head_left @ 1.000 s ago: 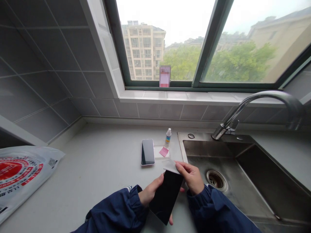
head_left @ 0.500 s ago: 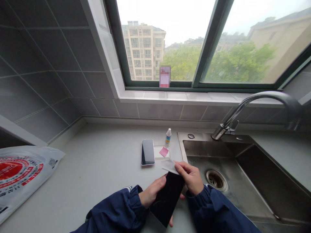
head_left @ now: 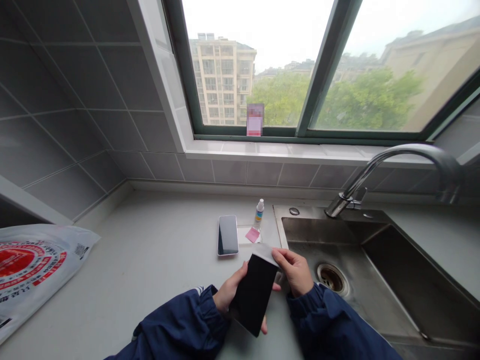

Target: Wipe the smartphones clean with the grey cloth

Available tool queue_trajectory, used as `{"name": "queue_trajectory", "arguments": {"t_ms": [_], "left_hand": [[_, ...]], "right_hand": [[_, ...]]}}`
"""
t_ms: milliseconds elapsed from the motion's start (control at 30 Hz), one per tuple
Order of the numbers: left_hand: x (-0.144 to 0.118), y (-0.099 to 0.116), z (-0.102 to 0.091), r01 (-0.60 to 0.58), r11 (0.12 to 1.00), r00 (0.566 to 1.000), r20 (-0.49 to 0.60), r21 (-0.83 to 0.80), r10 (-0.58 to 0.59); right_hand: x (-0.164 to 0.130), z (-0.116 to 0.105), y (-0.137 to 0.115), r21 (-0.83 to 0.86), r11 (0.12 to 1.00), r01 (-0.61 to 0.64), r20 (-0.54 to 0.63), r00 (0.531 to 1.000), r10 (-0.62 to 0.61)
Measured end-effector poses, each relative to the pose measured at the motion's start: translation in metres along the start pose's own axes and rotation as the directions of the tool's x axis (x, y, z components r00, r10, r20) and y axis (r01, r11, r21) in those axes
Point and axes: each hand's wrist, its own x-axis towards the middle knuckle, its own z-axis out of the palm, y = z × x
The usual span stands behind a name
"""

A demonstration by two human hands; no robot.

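Observation:
My left hand (head_left: 231, 292) grips a black phone (head_left: 254, 293) by its left edge, screen up, above the counter near the front. My right hand (head_left: 295, 270) pinches a thin grey film or wipe (head_left: 263, 251) at the phone's top end. A second phone (head_left: 228, 235) lies flat on the counter behind, beside a clear sheet carrying a pink tab (head_left: 252, 235). A small white dropper bottle (head_left: 258, 210) stands upright just beyond them.
A steel sink (head_left: 360, 270) with a drain and a curved tap (head_left: 390, 170) fills the right side. A white plastic bag with red print (head_left: 33, 265) lies at the left on the grey counter (head_left: 157, 260). Tiled walls and a window ledge run behind.
The black phone has tilted more upright and shifted slightly left. My right hand with the film has moved a little up the phone's top edge.

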Motion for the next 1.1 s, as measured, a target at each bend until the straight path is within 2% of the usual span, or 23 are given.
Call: {"name": "queue_trajectory", "arguments": {"t_ms": [167,400,533,633,800,1000,1100], "left_hand": [[0.002,0.000,-0.001,-0.024,1.000,1.000,0.008,-0.016,0.024],[0.001,0.000,0.001,0.004,0.999,1.000,-0.021,-0.048,-0.005],[0.001,0.001,0.005,0.060,0.998,0.998,0.007,0.020,-0.061],[0.000,0.002,0.009,0.042,0.998,0.999,0.032,0.047,-0.044],[0.000,0.005,0.010,0.055,0.998,0.998,0.016,-0.034,-0.055],[-0.001,0.013,0.010,-0.095,0.987,0.994,0.034,-0.127,0.100],[-0.003,0.016,0.011,-0.110,0.983,0.991,0.064,-0.146,0.121]], "right_hand": [[0.000,0.000,0.000,0.030,0.999,-0.035,-0.005,0.999,0.035],[0.001,-0.001,0.001,0.015,1.000,-0.021,-0.004,1.000,0.021],[-0.002,0.000,-0.005,-0.009,1.000,-0.011,0.019,1.000,0.011],[-0.004,0.000,-0.008,-0.023,1.000,-0.009,0.034,0.999,0.010],[-0.001,-0.001,-0.003,-0.030,1.000,-0.004,0.028,1.000,0.005],[0.003,-0.002,-0.001,0.009,1.000,0.000,0.049,0.999,0.000],[0.001,-0.002,-0.002,0.065,0.998,-0.015,0.107,0.994,0.007]]}}
